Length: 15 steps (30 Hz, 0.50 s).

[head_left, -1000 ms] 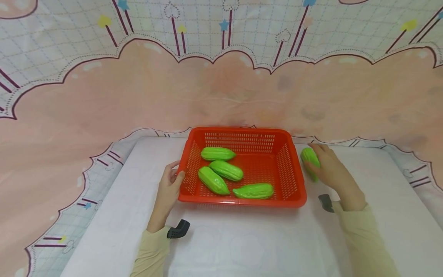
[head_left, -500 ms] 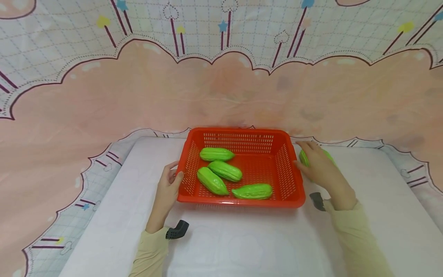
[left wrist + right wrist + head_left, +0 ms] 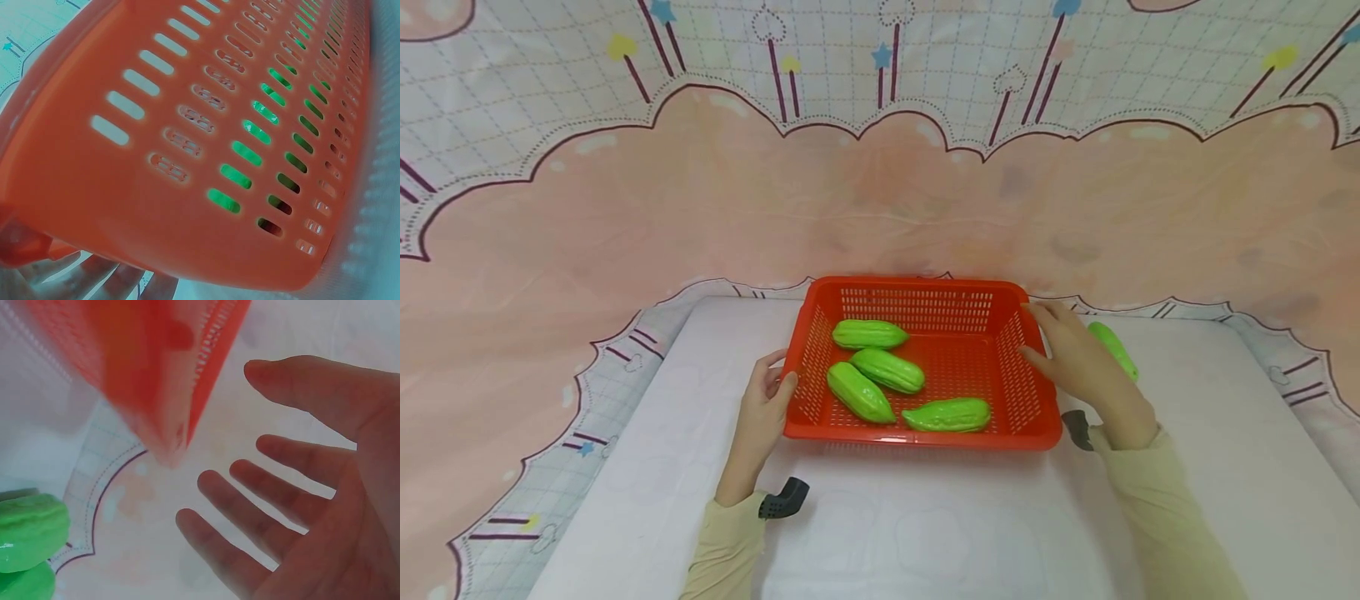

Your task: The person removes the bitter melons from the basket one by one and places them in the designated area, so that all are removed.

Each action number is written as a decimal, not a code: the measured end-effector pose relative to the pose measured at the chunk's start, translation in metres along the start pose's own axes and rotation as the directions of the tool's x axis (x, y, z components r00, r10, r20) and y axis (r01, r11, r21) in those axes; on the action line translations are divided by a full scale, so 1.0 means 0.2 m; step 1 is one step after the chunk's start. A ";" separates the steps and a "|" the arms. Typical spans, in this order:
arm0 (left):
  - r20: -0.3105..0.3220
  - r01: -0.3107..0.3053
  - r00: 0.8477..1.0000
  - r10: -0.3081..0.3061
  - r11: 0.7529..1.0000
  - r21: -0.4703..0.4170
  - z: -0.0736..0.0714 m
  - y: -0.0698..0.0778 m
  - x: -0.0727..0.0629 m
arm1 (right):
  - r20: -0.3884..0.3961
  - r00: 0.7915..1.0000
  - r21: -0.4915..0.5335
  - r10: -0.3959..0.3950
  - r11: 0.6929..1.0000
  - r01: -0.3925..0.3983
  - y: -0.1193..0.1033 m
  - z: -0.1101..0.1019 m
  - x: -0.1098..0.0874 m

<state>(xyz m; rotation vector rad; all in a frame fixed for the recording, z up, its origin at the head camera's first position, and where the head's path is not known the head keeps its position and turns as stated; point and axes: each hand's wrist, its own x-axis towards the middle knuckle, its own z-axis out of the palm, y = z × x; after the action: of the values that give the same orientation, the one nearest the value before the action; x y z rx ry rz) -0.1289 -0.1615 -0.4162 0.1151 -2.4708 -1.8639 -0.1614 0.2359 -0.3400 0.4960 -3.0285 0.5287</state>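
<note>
A red plastic basket (image 3: 1030, 438) with slotted sides holds several green bitter melons (image 3: 887, 371). My left hand (image 3: 765, 410) grips the basket's left rim, thumb over the edge; in the left wrist view its fingers (image 3: 94, 278) show below the slotted basket wall (image 3: 81, 194). My right hand (image 3: 1075, 358) is at the right rim, overlapping it in the head view, with thumb and fingers spread and nothing between them. In the right wrist view these fingers (image 3: 228, 509) reach toward a blurred basket corner (image 3: 137, 369). Beyond that hand, another bitter melon (image 3: 1112, 348) lies outside the basket.
A white table (image 3: 910, 533) bears the basket. Behind it hangs a printed cloth (image 3: 880, 200) in pink and white, which also borders the table's sides. Dark wrist cameras (image 3: 785, 497) jut from both cuffs. Green bitter melon surfaces (image 3: 31, 531) fill the right wrist view's lower left.
My right hand has moved left from the loose bitter melon to the basket's right rim. That bitter melon now lies farther right. My left hand and the basket stay in place.
</note>
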 end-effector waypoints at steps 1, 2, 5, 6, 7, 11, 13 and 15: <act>0.000 0.000 1.000 0.000 1.000 0.002 0.00 0.00 0.00 | 0.001 1.000 -0.002 -0.001 1.000 0.001 0.00 0.00 0.00; 0.001 0.001 1.000 -0.001 1.000 0.003 0.00 0.00 0.00 | 0.004 1.000 -0.002 0.001 1.000 0.000 -0.01 0.00 0.00; 0.002 0.001 1.000 -0.001 1.000 0.005 0.00 0.00 0.00 | 0.012 1.000 -0.009 0.000 1.000 0.001 -0.02 -0.01 0.01; 0.002 0.000 1.000 0.000 1.000 0.004 0.00 0.00 0.00 | 0.014 1.000 -0.011 -0.004 1.000 0.004 -0.03 -0.01 0.01; 0.003 -0.002 1.000 0.002 1.000 0.004 0.00 0.00 0.00 | 0.018 1.000 -0.013 -0.008 1.000 0.009 -0.04 -0.01 0.02; 0.001 -0.005 1.000 0.005 1.000 0.000 0.00 0.00 0.00 | 0.030 0.999 -0.001 -0.035 0.999 0.035 -0.06 0.00 0.04; 0.002 -0.004 1.000 0.004 1.000 -0.001 0.00 0.00 0.00 | 0.029 0.998 0.008 -0.050 0.999 0.050 -0.07 0.02 0.06; 0.004 -0.003 1.000 0.003 1.000 -0.002 0.00 0.00 0.00 | 0.031 0.998 0.017 -0.056 0.998 0.055 -0.08 0.03 0.07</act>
<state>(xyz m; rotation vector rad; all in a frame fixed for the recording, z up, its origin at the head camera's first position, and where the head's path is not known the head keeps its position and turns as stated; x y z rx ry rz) -0.1285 -0.1618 -0.4153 0.1082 -2.4699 -1.8675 -0.1694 0.2163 -0.3388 0.5927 -3.0326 0.5479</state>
